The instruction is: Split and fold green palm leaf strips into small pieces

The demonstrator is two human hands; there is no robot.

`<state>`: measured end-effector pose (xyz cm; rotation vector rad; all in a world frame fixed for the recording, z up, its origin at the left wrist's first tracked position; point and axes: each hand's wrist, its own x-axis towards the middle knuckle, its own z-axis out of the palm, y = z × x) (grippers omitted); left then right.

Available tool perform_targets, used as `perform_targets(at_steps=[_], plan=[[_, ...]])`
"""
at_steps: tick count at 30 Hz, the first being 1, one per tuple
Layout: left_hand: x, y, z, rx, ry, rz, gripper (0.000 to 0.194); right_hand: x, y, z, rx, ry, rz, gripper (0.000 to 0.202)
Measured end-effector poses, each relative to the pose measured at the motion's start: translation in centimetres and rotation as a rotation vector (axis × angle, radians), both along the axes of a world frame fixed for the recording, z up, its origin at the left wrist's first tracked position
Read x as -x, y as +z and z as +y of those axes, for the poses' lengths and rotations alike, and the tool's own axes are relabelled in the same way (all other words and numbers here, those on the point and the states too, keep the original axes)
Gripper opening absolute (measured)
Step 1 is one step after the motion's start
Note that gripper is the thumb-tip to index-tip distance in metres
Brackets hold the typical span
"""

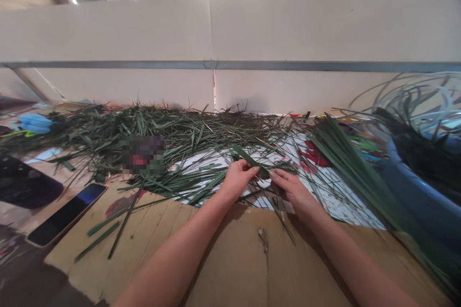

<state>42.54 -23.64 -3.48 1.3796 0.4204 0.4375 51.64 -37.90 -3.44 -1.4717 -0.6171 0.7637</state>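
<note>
A flat strip of green leaf (248, 159) slants between my two hands, above a white sheet strewn with cut leaf pieces. My left hand (237, 176) pinches it between thumb and fingers. Close beside, my right hand (288, 183) grips the lower right end with thumb and forefinger. The fingertips of both hands almost meet. Thin dark stalks hang below and around the hands; I cannot tell whether any are held. Brown cardboard (230, 259) lies under my forearms, with a few loose leaf strips on its left part.
A long heap of cut leaves (144, 124) runs along the white wall panel (144, 33). On the left are a phone (66, 216), a dark cylindrical object (29, 182) and something light blue. A blue tub (418, 192) and a bundle of long leaves (345, 153) stand at right.
</note>
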Motion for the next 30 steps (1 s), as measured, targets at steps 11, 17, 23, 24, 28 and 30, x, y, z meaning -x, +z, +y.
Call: perform_targets(at_steps=[11, 17, 23, 24, 28, 30], plan=[[-0.08, -0.14, -0.12, 0.014, 0.005, 0.010, 0.020, -0.11, -0.19, 0.15, 0.006, -0.019, 0.017, 0.052], [0.18, 0.43, -0.10, 0.106, 0.015, -0.081, 0.028, -0.14, -0.17, 0.08, -0.018, -0.022, 0.001, 0.048], [0.17, 0.49, 0.11, 0.142, 0.069, -0.088, 0.030, -0.19, -0.25, 0.11, -0.020, -0.012, -0.009, 0.049], [0.16, 0.45, 0.03, 0.136, 0.055, -0.083, 0.030, -0.22, -0.31, 0.13, -0.026, -0.010, -0.008, 0.049], [0.10, 0.25, -0.31, 0.103, 0.025, -0.056, 0.028, -0.39, -0.56, 0.11, -0.032, -0.003, -0.010, 0.047], [0.05, 0.16, -0.37, 0.088, 0.030, -0.048, 0.025, -0.50, -0.76, 0.10, -0.030, 0.003, -0.015, 0.046]])
